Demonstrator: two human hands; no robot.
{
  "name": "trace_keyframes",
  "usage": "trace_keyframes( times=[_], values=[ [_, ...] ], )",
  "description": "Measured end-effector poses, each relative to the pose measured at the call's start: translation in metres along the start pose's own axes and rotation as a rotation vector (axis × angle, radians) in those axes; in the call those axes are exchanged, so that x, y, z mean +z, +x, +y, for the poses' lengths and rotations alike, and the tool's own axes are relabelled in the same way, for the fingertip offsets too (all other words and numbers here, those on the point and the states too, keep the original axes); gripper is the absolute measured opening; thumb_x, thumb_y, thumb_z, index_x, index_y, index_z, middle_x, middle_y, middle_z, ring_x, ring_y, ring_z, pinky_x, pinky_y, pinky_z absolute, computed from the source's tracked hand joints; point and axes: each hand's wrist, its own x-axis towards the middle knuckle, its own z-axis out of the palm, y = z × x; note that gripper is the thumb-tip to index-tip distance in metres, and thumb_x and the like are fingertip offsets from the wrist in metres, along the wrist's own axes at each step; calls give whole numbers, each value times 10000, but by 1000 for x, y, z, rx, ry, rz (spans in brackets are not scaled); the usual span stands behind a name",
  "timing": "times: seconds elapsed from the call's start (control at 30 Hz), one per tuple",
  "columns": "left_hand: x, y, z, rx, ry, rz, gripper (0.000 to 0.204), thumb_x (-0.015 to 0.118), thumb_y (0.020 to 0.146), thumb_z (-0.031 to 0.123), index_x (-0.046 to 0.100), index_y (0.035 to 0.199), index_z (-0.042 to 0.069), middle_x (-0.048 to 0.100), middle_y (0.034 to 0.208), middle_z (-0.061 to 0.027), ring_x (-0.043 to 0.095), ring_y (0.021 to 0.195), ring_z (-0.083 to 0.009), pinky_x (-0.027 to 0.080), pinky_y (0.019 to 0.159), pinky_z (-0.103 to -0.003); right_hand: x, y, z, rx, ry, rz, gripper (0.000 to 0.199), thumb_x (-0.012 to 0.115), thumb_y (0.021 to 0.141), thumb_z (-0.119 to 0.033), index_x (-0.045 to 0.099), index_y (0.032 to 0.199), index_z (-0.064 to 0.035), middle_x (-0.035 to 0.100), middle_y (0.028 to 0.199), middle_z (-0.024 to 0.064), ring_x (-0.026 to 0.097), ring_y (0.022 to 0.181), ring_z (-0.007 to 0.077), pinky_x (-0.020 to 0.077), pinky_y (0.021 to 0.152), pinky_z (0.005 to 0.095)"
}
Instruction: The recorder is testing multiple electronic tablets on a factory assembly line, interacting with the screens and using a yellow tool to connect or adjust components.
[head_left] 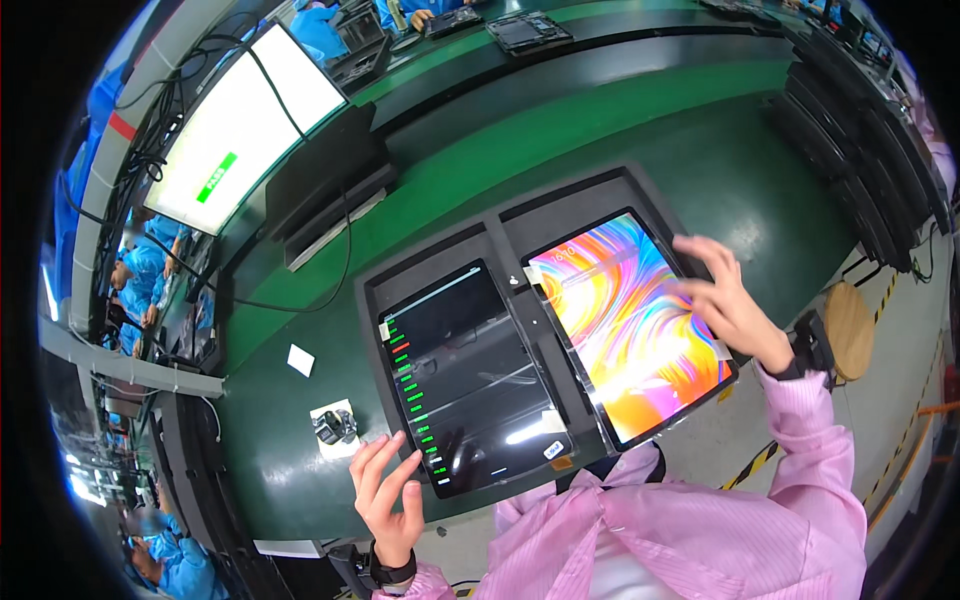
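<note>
Two tablets lie side by side in a black two-bay tray [492, 232]. On the left tablet [470, 390] a dark screen shows a column of green marks and one red mark. The right tablet [630, 330] glows with a swirl of orange, pink and blue. My right hand [728, 300] is over the right edge of that bright tablet, fingers spread and a little blurred; whether a fingertip touches the glass I cannot tell. Beside the lower left corner of the dark tablet, my left hand [385, 495] is raised with its fingers apart, holding nothing.
A lit monitor [250, 120] stands at the far left, its cable looping onto the green table [290, 390]. Small black parts [335, 427] sit on a white pad near my left hand. Black trays [850, 170] are stacked at the right, near a round stool [849, 330]. People in blue work beyond.
</note>
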Motion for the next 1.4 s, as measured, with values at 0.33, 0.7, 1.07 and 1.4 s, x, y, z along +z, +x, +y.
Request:
trace_keyframes(
  times=[0.33,0.7,1.07,1.4],
  values=[
    [-6,-1,6,13,67,30,237,511,843,154,684,934,20,620,1106,-148,510,1104,-328,332,989,-450,-11,-22,-39,-101,-7,-100,359,448,899,-399,677,1054,-170,421,1359,85,297,1277,314,223,1009,447],
    [1,-6,3,36,44,5,247,543,818,175,697,954,39,621,1109,-131,508,1105,-318,317,998,-466,11,-33,-67,-168,-165,-285,430,504,860,-465,606,1157,-172,396,1377,43,313,1271,297,253,979,437],
    [-4,-23,-15,-17,99,-7,273,522,840,224,699,1000,91,554,1213,-145,442,1167,-339,300,1001,-469,34,-86,-86,-80,351,119,482,384,938,-428,656,844,-42,618,943,93,569,857,262,427,750,365],
    [7,-29,-28,30,90,-99,452,330,940,377,707,1033,144,480,1288,-176,333,1247,-340,206,1049,-452,88,-46,-175,-402,1433,-590,502,384,973,-373,637,1034,57,591,1053,172,558,969,323,419,868,413]
  ],
)
